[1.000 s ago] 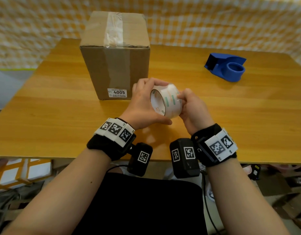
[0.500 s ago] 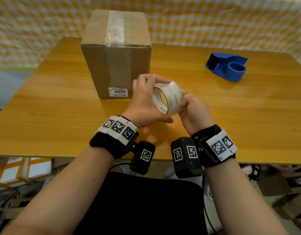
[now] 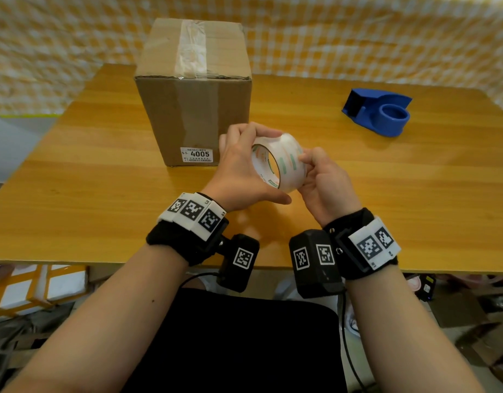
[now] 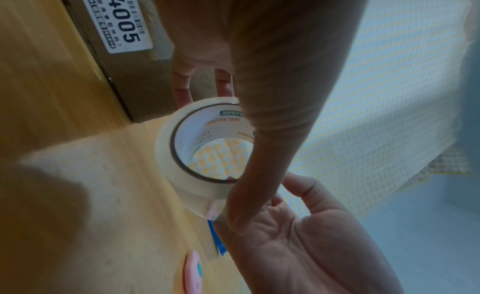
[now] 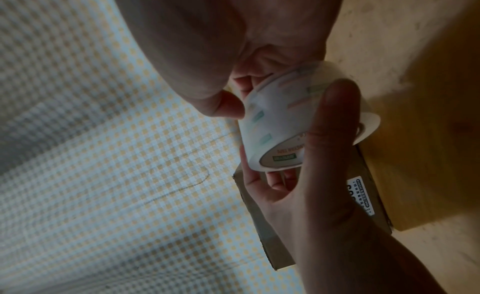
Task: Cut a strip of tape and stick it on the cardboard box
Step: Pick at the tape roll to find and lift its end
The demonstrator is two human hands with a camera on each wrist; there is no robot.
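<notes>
A roll of clear packing tape hangs above the wooden table, just right of the cardboard box. My left hand grips the roll, fingers over its top and thumb under it. My right hand touches the roll's outer face, its fingertips curled against the tape surface. In the left wrist view the roll shows its white printed core. In the right wrist view the roll sits between my thumb and the left hand's fingers. The box bears a white label reading 4005 and an old tape strip on top.
A blue tape dispenser lies at the back right of the table. A pink object shows on the table in the left wrist view. A yellow checked cloth hangs behind the table.
Both hands have lifted the roll slightly and turned it. My right fingertips have shifted over its outer face.
</notes>
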